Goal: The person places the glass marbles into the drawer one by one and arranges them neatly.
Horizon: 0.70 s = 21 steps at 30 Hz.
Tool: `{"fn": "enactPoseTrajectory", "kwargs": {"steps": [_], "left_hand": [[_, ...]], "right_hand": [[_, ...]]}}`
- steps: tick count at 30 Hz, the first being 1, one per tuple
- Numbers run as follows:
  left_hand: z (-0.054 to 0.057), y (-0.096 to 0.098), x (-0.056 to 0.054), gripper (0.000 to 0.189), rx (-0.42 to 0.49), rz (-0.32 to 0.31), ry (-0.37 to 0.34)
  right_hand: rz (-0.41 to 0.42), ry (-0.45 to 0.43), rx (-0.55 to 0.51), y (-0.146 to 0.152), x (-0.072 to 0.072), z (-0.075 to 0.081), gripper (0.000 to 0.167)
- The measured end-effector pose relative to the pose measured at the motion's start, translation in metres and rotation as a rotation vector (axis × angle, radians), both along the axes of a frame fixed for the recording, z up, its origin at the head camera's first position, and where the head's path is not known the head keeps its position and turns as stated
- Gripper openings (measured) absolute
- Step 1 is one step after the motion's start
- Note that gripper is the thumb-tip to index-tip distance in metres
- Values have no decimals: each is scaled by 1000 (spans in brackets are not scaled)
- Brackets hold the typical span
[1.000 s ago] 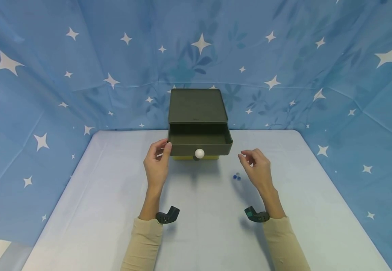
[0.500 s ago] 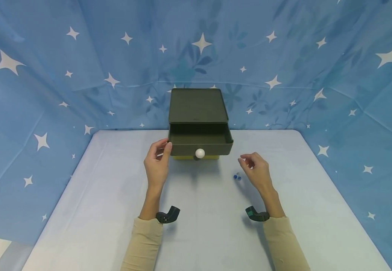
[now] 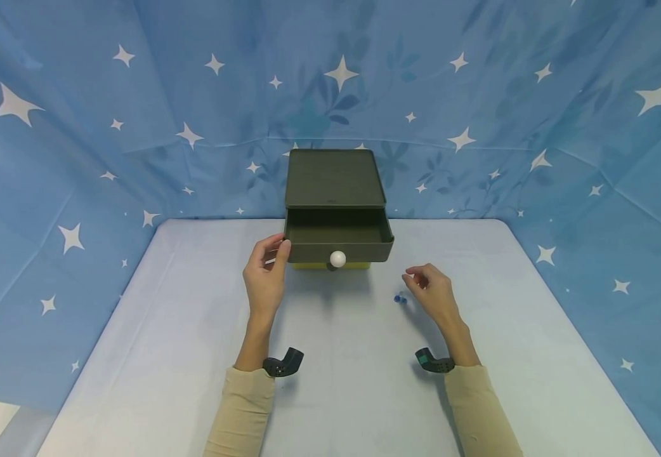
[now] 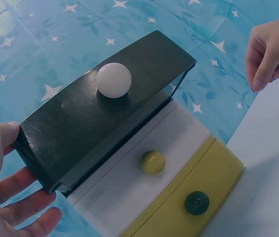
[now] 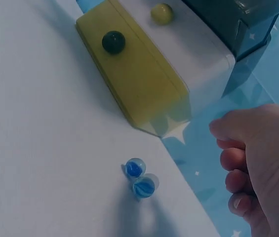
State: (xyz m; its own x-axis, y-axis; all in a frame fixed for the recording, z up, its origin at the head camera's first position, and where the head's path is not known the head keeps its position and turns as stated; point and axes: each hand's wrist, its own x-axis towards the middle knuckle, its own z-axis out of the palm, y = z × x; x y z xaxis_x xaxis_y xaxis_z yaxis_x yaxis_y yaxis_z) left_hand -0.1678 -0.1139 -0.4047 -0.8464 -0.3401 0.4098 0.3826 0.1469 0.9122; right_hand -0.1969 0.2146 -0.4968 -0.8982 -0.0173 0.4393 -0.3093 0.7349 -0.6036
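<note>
A small drawer unit stands at the back of the table, its dark green top drawer (image 3: 313,252) pulled out and nothing visible inside. A round white knob (image 4: 113,80) sits on the drawer's front. My left hand (image 3: 264,279) grips the drawer's left front corner, thumb against the front and fingers along the side. Small glass marbles (image 5: 143,187) with blue swirls lie close together on the table, right of the unit. Just above and to the right of them hovers my right hand (image 3: 432,295), fingers loosely curled, with nothing visible in it.
Below the open drawer are a white drawer (image 4: 119,190) with a yellow knob (image 4: 152,163) and a yellow drawer (image 5: 134,79) with a dark green knob (image 5: 113,42). A blue star-patterned curtain (image 3: 193,95) hangs behind and beside the white table (image 3: 330,381).
My right hand has come down slightly toward the marbles, its fingers drawing a little closer together. My left hand and the drawer have stayed put.
</note>
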Motion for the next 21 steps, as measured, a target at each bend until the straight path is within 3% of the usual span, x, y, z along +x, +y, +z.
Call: {"fn": "enactPoseTrajectory", "kwargs": {"steps": [21], "left_hand": [[1, 0, 0, 27, -6, 1, -14]], "right_hand": [[6, -204, 48, 10, -1, -17, 20]]}}
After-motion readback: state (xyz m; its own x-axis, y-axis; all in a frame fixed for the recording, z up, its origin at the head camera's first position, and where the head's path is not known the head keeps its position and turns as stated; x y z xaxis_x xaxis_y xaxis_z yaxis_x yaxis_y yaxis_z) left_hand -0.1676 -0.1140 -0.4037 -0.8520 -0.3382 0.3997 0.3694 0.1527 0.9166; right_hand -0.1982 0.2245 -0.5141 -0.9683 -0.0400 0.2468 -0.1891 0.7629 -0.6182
